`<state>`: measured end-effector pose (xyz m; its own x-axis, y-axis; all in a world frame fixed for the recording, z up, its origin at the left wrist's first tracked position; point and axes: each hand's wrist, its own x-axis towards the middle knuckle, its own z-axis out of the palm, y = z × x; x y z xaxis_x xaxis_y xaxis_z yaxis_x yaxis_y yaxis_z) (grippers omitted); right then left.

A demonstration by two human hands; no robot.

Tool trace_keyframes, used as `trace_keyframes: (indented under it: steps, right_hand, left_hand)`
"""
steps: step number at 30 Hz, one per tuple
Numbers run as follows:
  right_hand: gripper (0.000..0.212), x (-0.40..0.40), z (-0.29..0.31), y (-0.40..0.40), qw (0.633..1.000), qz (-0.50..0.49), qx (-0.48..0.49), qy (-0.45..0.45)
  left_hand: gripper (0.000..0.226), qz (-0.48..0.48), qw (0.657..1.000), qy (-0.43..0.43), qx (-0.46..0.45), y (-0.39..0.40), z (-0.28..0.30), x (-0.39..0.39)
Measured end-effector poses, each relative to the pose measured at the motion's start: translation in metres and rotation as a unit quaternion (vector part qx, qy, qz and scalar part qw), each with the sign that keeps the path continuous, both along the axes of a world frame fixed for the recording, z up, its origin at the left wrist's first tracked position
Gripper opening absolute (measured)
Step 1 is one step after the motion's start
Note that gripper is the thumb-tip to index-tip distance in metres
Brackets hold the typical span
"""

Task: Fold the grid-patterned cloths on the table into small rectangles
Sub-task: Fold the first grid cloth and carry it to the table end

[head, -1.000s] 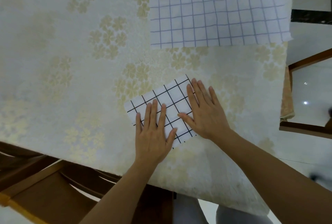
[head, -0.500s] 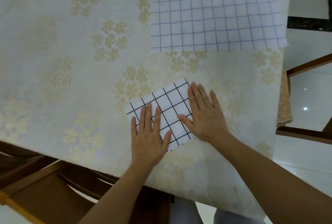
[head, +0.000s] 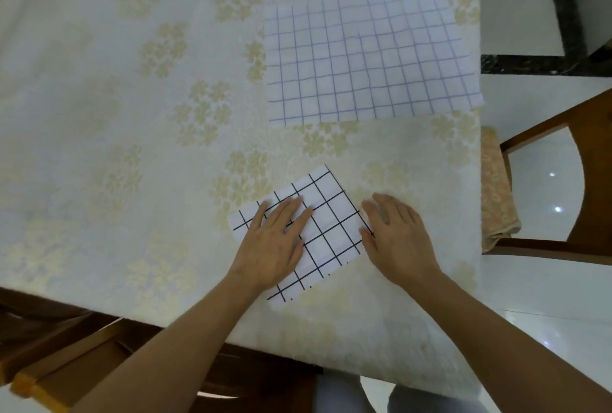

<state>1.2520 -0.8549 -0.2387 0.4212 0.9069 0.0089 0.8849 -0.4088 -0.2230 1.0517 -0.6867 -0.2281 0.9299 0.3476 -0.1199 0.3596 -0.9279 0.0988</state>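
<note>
Now the right hand [head: 399,240] has slid off the black-grid cloth [head: 326,227]: a second ago its fingers lay flat across the cloth's right part, and at this moment it sits on the tablecloth just beside the cloth's right edge, with only the thumb at or touching that edge. Its fingers are straight and slightly blurred, holding nothing. The left hand [head: 273,242] stays flat on the cloth's left half, fingers stretched out and pressing down, not curled round anything. The cloth itself lies as a small tilted rectangle near the front edge of the table [head: 99,114], much as it did before, so the smoothing looks finished and this piece appears done, though another fold could still be meant. The view has also lifted, so more of the table shows, and with it the blue-grid cloth [head: 367,61], which lies spread out at the far right, well apart from both hands, one corner reaching over the table's right edge. It looks unfolded or only loosely doubled, so I judge it to be the work left. A wooden chair [head: 592,154] stands to the right of the table.
</note>
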Motion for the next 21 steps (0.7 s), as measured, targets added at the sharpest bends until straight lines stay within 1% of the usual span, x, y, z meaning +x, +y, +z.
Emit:
trace_keyframes:
  steps: [4,8,10,13,18,21]
  right_hand:
    - [0.026,-0.006,0.001,-0.002,0.999,-0.026,0.023,-0.013]
    - [0.018,-0.009,-0.003,0.002,0.998,-0.058,0.022,-0.025]
    - [0.017,-0.010,-0.005,0.005,0.997,-0.072,0.015,-0.035]
    - [0.023,-0.011,-0.006,0.009,0.995,-0.091,-0.001,-0.042]
    - [0.031,-0.014,-0.006,0.017,0.992,-0.121,-0.017,-0.011]
    - [0.030,-0.015,-0.010,0.020,0.993,-0.118,-0.030,-0.004]
  left_hand:
    - [0.055,-0.097,0.995,0.001,0.019,0.024,0.005,0.039]
    - [0.056,-0.181,0.982,0.004,0.060,0.047,0.009,0.080]
    - [0.052,-0.217,0.974,0.005,0.070,0.056,0.011,0.096]
    - [0.042,-0.267,0.961,0.007,0.074,0.064,0.009,0.115]
    - [0.031,-0.309,0.948,0.014,0.077,0.072,0.003,0.133]
    - [0.034,-0.316,0.946,0.017,0.063,0.073,0.004,0.139]
